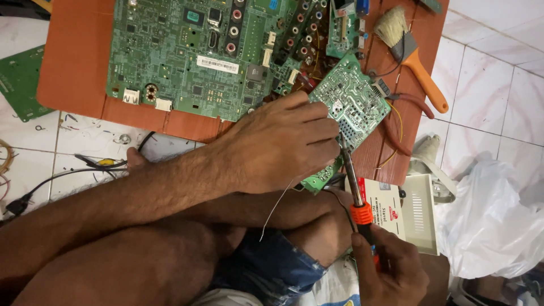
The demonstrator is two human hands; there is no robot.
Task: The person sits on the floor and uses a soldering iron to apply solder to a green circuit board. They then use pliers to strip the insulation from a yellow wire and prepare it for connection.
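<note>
While the left hand point(277, 144) lies over the near edge of the orange-brown desk point(73, 62), its fingers point(317, 127) are pressed together and curled, pinching a thin solder wire point(276, 208) that trails down toward six o'clock over the knee. The fingertips touch the small green circuit board point(351, 102), which sits tilted at the desk's edge, at about one o'clock from the hand. The right hand point(388, 266), low at five o'clock, has its fingers wrapped tight around the handle of a soldering iron point(357, 198) with an orange collar; the iron's shaft rises toward twelve o'clock and its tip meets the small board's lower edge just beside the left fingertips. A large green mainboard point(187, 56) lies at eleven o'clock. An orange-handled brush point(411, 54) rests at two o'clock, and red-handled pliers point(408, 119) lie just right of the small board. A white box point(422, 209) and a plastic bag point(498, 221) sit on the tiled floor point(493, 90) at four o'clock.
</note>
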